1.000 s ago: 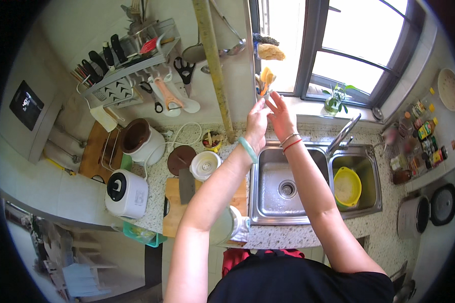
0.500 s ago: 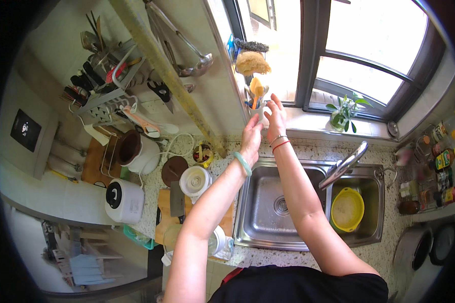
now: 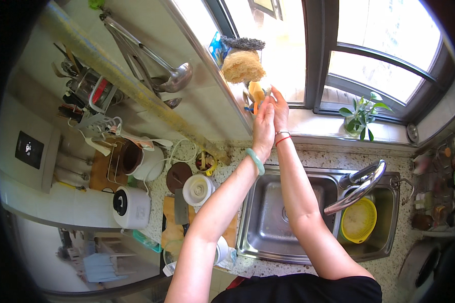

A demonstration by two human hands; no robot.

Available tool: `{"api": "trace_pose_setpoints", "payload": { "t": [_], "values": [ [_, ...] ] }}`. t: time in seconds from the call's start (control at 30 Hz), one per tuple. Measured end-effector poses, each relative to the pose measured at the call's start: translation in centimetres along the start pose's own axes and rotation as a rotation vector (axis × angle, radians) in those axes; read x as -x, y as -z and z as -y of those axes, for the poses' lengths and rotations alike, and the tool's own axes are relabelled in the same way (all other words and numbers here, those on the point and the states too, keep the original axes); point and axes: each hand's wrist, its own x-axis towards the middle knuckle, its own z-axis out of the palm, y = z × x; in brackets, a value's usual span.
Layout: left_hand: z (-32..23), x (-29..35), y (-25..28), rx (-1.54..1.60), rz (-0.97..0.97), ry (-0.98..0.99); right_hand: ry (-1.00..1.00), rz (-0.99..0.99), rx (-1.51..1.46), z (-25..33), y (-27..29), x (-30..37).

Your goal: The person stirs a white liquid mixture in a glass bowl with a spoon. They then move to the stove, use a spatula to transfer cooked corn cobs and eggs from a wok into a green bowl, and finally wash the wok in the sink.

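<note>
My left hand, with a pale green bangle at the wrist, reaches to the windowsill, its fingers stretched out. Close against it, my right hand has its fingers extended upward; a red cord and a thin bracelet circle that wrist. The left hand partly covers the right palm. Just behind the fingertips stand upright utensils, among them a yellow-orange utensil; their holder is mostly hidden by my hands. I cannot make out anything held in either hand. Above the utensils are a tan fibrous scrubber and a dark wire scourer.
A steel double sink lies below my arms, with a curved faucet and a yellow colander in the right basin. A potted plant stands on the sill. At left, a cleaver rests on a cutting board.
My hands have come together beside the utensils, the left moving up and right against the right. The right fingers are less spread. The view has shifted slightly.
</note>
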Motion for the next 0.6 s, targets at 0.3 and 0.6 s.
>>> {"api": "trace_pose_setpoints", "payload": {
  "t": [0.3, 0.6],
  "values": [
    [0.4, 0.1, 0.7, -0.045, -0.016, -0.084, 0.123, -0.11, -0.162, 0.7, -0.7, -1.0],
    [-3.9, 6.3, 0.6, -0.032, -0.035, -0.197, 0.395, -0.108, -0.464, 8.4, 2.5, 6.8]
  ]
}}
